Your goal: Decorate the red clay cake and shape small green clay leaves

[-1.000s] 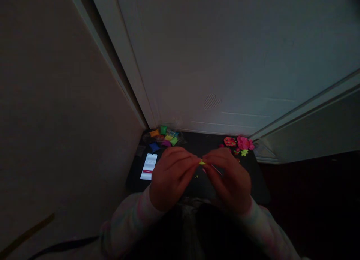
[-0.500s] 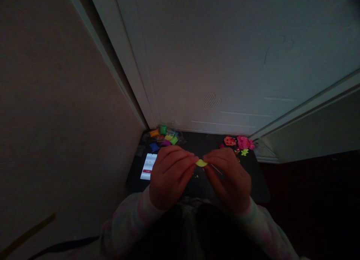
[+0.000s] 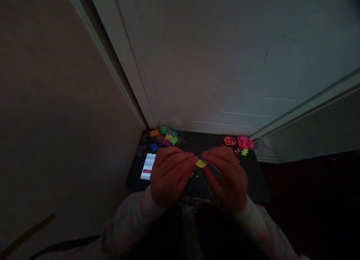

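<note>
My left hand (image 3: 172, 177) is closed, its thumb and fingertips pinching a small flat yellow piece of what looks like modelling clay (image 3: 201, 163). The piece points to the right from the fingertips. Facing it, my right hand (image 3: 227, 177) has its thumb and fingers apart at the piece's right end; whether they touch it is hard to see. A thin pale stick (image 3: 215, 168) shows in the gap of the right hand, and I cannot tell if it lies on the table. Tiny yellow bits (image 3: 196, 176) lie on the dark table (image 3: 197, 141) below.
Several coloured clay packets (image 3: 163, 130) and clear plastic lie at the table's back left. A lit phone (image 3: 147, 166) is beside my left hand. Pink flower shapes (image 3: 245, 142) and a yellow-green shape (image 3: 244, 152) sit at the back right. A white door (image 3: 225, 65) rises behind the table.
The fingers of my right hand have parted from their pinch at the yellow piece, and that hand has shifted slightly. My left hand keeps its pinch.
</note>
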Action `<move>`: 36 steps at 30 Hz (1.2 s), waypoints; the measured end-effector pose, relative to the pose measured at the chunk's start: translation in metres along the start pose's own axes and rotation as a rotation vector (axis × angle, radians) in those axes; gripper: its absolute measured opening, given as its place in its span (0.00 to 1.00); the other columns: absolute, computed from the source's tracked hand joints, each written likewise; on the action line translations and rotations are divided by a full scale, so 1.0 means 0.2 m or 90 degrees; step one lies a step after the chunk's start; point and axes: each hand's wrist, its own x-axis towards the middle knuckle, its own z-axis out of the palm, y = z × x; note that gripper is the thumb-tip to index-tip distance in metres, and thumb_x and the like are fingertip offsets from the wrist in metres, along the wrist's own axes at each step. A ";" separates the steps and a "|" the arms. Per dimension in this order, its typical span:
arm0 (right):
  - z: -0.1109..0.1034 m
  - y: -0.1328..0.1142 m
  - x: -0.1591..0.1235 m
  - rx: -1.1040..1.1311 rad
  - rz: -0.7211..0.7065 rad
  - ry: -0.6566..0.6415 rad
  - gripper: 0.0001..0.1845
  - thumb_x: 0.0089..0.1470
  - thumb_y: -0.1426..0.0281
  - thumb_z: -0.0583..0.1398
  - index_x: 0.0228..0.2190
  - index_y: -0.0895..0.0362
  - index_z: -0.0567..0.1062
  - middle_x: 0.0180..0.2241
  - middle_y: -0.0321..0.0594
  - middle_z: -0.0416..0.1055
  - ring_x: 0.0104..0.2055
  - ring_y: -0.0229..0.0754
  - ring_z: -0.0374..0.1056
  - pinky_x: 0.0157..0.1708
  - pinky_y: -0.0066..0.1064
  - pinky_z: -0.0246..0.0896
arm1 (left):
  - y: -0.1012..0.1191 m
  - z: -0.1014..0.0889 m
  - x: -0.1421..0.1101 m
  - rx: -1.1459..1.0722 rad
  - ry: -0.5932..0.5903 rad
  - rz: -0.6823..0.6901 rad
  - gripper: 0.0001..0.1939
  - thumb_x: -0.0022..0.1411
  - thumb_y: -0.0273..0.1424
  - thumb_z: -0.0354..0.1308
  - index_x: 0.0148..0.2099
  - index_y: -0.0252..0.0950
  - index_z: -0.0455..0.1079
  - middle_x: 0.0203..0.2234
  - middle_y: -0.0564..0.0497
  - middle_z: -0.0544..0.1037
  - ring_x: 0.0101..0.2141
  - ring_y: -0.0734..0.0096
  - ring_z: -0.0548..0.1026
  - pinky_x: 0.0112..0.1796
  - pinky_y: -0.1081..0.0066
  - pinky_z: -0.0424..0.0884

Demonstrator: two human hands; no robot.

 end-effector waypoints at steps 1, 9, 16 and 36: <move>0.00 0.00 0.00 -0.003 -0.009 -0.006 0.20 0.43 0.80 0.58 0.40 0.52 0.66 0.35 0.40 0.68 0.38 0.41 0.63 0.37 0.39 0.59 | 0.00 0.00 0.00 0.002 -0.007 0.005 0.13 0.46 0.19 0.60 0.37 0.34 0.69 0.29 0.51 0.76 0.34 0.72 0.69 0.34 0.70 0.70; 0.01 0.00 0.00 -0.011 0.015 0.002 0.15 0.45 0.79 0.57 0.36 0.53 0.68 0.33 0.39 0.69 0.36 0.40 0.64 0.36 0.39 0.59 | 0.01 -0.01 0.01 -0.006 -0.062 0.005 0.13 0.46 0.20 0.60 0.38 0.34 0.69 0.31 0.51 0.76 0.35 0.72 0.69 0.37 0.69 0.69; 0.06 0.00 0.00 0.031 0.181 0.013 0.11 0.48 0.74 0.56 0.37 0.52 0.68 0.34 0.38 0.70 0.38 0.40 0.65 0.37 0.35 0.61 | 0.00 0.03 0.01 0.015 -0.031 -0.138 0.05 0.50 0.25 0.58 0.33 0.34 0.70 0.26 0.51 0.74 0.31 0.73 0.70 0.34 0.70 0.69; 0.06 0.02 0.00 -0.034 0.136 0.068 0.08 0.45 0.75 0.58 0.31 0.54 0.71 0.29 0.38 0.69 0.34 0.39 0.63 0.35 0.35 0.60 | -0.02 0.04 0.00 0.065 -0.013 -0.123 0.05 0.48 0.25 0.59 0.32 0.35 0.71 0.25 0.51 0.73 0.31 0.71 0.69 0.35 0.67 0.69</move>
